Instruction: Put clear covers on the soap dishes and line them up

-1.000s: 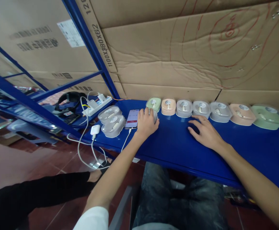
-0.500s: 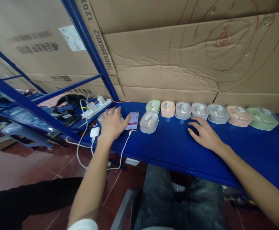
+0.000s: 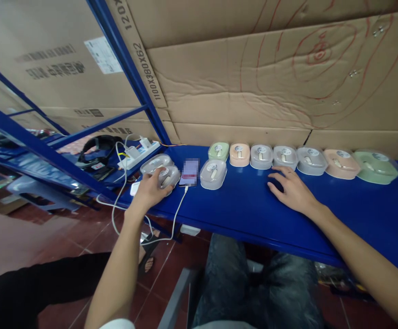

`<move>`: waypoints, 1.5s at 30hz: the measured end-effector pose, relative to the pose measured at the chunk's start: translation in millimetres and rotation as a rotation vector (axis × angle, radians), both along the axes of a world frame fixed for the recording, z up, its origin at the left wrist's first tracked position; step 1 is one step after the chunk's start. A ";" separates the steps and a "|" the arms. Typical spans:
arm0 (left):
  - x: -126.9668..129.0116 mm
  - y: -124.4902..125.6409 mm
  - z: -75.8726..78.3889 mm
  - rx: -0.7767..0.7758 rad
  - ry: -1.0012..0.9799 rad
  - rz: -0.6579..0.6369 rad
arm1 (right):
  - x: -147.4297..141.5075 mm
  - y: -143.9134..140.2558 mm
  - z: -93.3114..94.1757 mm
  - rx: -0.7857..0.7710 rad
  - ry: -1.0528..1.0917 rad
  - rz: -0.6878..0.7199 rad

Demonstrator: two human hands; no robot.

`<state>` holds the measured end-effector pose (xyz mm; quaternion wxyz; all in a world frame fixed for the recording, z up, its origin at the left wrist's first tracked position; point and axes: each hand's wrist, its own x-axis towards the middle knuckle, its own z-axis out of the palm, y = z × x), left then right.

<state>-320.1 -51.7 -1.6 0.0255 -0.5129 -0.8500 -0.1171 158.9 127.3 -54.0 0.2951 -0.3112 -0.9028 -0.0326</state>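
My left hand (image 3: pixel 152 188) is on the near left of a grey plastic box with a clear lid (image 3: pixel 172 172), its thumb and fingers curled round the sides. Behind it sits a similar grey box (image 3: pixel 156 161), partly overlapped in view. A phone (image 3: pixel 189 172) with a blurred screen lies just right of these, a white cable plugged into its near end. Beyond the phone stands another grey lidded box (image 3: pixel 213 173). My right hand (image 3: pixel 292 189) rests on the blue tabletop (image 3: pixel 247 205), fingers apart and holding nothing, in front of a grey box (image 3: pixel 285 157).
A row of green, peach and grey lidded boxes (image 3: pixel 342 163) lines the cardboard wall (image 3: pixel 212 100). At left are a power strip (image 3: pixel 139 154), a white charger (image 3: pixel 134 188), headphones (image 3: pixel 96 148) and a blue frame post (image 3: pixel 130 73). Another person's leg (image 3: pixel 48 283) shows lower left.
My left hand has drawn back toward me and down, closing on the near grey box. The two grey boxes it covered now show. My right hand has stayed in place.
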 end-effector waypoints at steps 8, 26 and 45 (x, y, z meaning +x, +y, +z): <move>39.9 -27.8 24.9 0.348 0.000 0.036 | -3.4 -5.0 5.1 -0.004 0.022 0.028; 258.7 78.4 -12.1 0.178 0.350 -0.388 | 12.7 15.5 7.4 0.060 0.300 -0.129; 243.4 77.4 -19.2 0.199 0.173 -0.361 | 7.1 10.3 6.9 -0.021 0.266 -0.099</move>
